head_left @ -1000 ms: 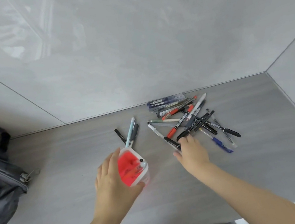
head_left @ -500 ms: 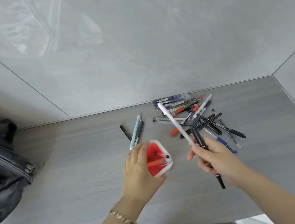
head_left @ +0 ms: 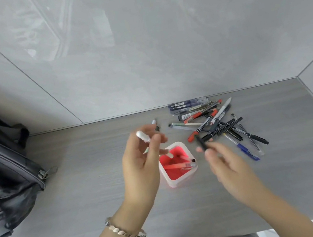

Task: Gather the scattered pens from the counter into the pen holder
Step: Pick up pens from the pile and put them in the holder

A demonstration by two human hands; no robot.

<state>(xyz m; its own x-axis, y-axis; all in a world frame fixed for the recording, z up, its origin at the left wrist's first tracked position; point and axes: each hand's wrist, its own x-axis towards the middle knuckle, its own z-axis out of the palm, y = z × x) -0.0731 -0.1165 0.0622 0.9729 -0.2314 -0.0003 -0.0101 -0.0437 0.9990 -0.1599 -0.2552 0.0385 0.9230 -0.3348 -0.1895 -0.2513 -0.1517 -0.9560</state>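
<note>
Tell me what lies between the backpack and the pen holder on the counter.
Head view: only bare grey counter up to the left hand, which hovers beside the pen holder. Backpack sits far left.

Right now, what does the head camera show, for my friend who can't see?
The left hand lowers a white pen into a red pen holder; the right hand holds a black pen. More pens lie scattered beyond.

Bright even light, wall glare (hands blurred)
</note>
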